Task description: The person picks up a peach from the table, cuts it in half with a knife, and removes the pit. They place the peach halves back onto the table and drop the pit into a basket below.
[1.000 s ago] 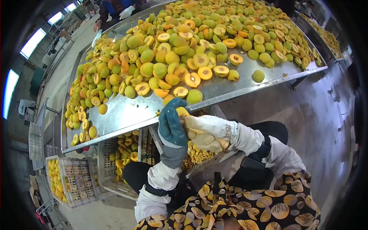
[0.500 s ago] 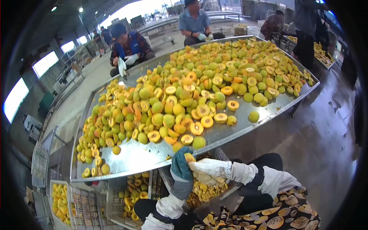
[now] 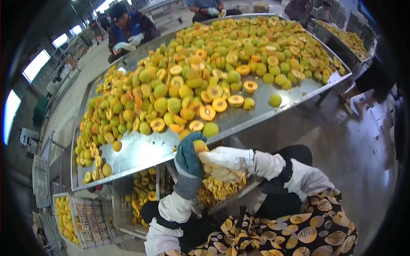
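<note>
My left hand [image 3: 188, 158], in a teal-coated glove with a grey cuff, grips a yellow peach [image 3: 200, 146] at the table's front edge. Against that fruit rests my right hand [image 3: 226, 160], in a soiled white glove. Its fingers are curled closed, and anything inside them is hidden. Below both hands, a crate holds small yellow-brown peach pieces [image 3: 220, 190]. Just beyond my hands, whole and halved peaches [image 3: 171, 91], some showing pits, are heaped on a metal table [image 3: 141, 154].
A crate of peaches [image 3: 141, 192] stands below the table edge to the left, with a white crate [image 3: 92, 222] farther left. Across the table, a person in a blue vest [image 3: 130, 32] and another in a blue shirt [image 3: 209, 6] sit. Someone's legs [image 3: 371, 83] show at right.
The view has tilted down and shifted right, so the table appears higher. My hands stay together at the peach. The standing person at right has moved farther right.
</note>
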Available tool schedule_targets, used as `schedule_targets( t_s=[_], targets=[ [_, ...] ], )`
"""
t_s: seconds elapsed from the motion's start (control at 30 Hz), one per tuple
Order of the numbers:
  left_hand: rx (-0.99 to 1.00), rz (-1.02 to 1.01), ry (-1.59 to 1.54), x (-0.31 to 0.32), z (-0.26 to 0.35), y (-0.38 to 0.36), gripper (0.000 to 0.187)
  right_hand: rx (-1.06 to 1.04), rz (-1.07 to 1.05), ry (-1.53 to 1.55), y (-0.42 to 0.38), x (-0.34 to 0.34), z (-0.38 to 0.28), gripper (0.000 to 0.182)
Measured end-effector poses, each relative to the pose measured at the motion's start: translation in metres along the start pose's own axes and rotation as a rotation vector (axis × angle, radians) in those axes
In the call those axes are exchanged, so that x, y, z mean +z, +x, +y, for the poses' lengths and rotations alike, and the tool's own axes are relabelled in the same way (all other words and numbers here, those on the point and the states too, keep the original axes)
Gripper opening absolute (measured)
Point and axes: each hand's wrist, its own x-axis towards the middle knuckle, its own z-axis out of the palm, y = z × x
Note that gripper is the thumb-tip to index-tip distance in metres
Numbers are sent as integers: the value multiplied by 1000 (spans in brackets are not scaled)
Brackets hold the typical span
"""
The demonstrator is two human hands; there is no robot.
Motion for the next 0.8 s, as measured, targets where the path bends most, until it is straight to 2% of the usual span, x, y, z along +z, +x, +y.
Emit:
schedule_targets(
  t_s=[0.13, 0.17, 0.2, 0.27, 0.37, 0.47, 0.5, 0.6, 0.63, 0.67, 0.7, 0.73, 0.77, 0.8],
  targets=[
    [-180, -165, -95, -7, -5, -3, 39, 52, 168, -463, -7, 4, -11, 60],
    [-86, -189, 24, -10, -4, -2, 46, 38, 204, -495, -3, 3, -6, 61],
    [-363, -150, -184, -9, -1, -3, 50, 12, 226, -583, 1, 4, -4, 62],
    [-303, -158, -145, -9, -1, 0, 46, -69, 261, -618, 7, 2, 5, 64],
    [-472, -176, -178, -13, -10, -5, 47, -608, 372, -1102, 26, -21, 30, 60],
    [-190, -168, 14, -22, 1, -6, 47, 122, -39, -130, 14, -13, 15, 54],
    [-261, -124, -60, -22, 8, -7, 46, 178, -94, 92, 15, -9, 13, 50],
    [-252, -91, 122, -32, 18, -12, 49, -30, 228, -643, 11, 14, 2, 52],
    [-214, 6, 115, -41, 8, -18, 52, -482, 381, -1291, 22, 2, 14, 52],
    [-338, 95, 54, -59, 5, -24, 54, -350, 481, -1476, 22, -10, 22, 50],
    [-422, 250, 118, -82, -15, -31, 53, -213, 507, -1575, 22, -14, 24, 45],
    [-428, 314, 264, -103, -13, -30, 48, -66, 544, -1669, 21, -20, 31, 41],
    [-388, 267, 604, -127, -16, -30, 41, -264, 338, -1898, 22, -44, 52, 30],
    [-568, 130, 950, -147, -15, -21, 33, -414, 195, -2021, 16, -44, 49, 21]
  ],
)
